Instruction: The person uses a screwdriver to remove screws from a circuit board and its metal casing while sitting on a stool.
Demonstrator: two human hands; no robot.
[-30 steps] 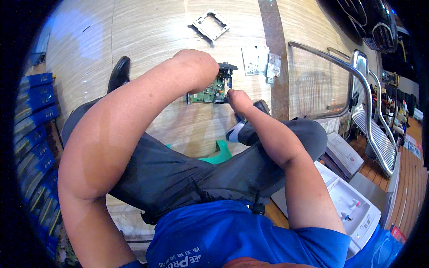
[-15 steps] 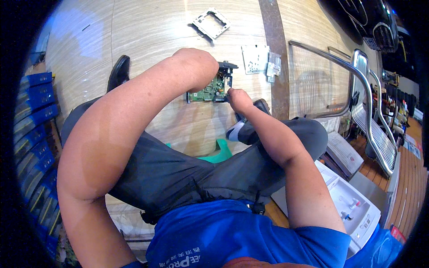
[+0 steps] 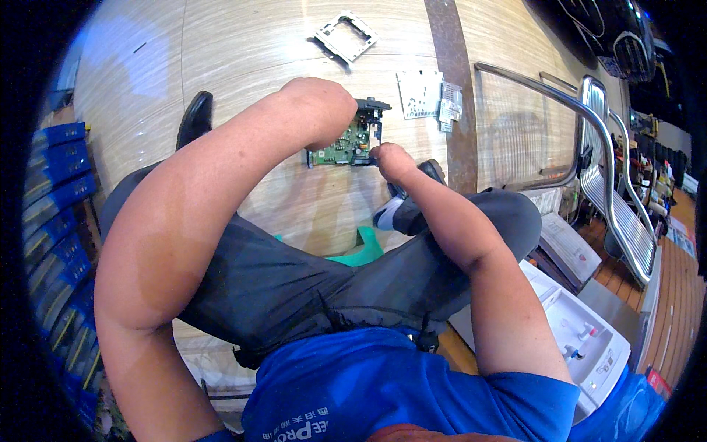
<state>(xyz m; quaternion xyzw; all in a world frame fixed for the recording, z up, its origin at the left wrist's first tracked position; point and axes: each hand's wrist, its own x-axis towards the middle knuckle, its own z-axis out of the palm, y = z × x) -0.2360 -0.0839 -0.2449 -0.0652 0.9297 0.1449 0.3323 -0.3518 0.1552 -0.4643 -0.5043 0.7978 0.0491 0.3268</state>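
On the floor in front of me lies an open electronic unit with a green circuit board (image 3: 340,153) and a black frame. My left hand (image 3: 324,112) bends over the unit's left and far side. Its fingers are hidden behind the back of the hand, so their grip does not show. At the unit's near right corner is my right hand (image 3: 395,163), its fingers closed together on the edge. A black front piece (image 3: 374,104) stands along the far side of the board.
Beyond the unit lies a pale rectangular frame (image 3: 346,38). To its right are a perforated metal plate (image 3: 420,96) and a smaller metal piece (image 3: 450,107). A metal chair (image 3: 600,147) lies at the right, near a white water dispenser (image 3: 578,331). Something green (image 3: 361,250) sits between my legs.
The right fingertips have shifted very slightly left at the unit's corner. Otherwise the hands and the unit hold nearly the same place.
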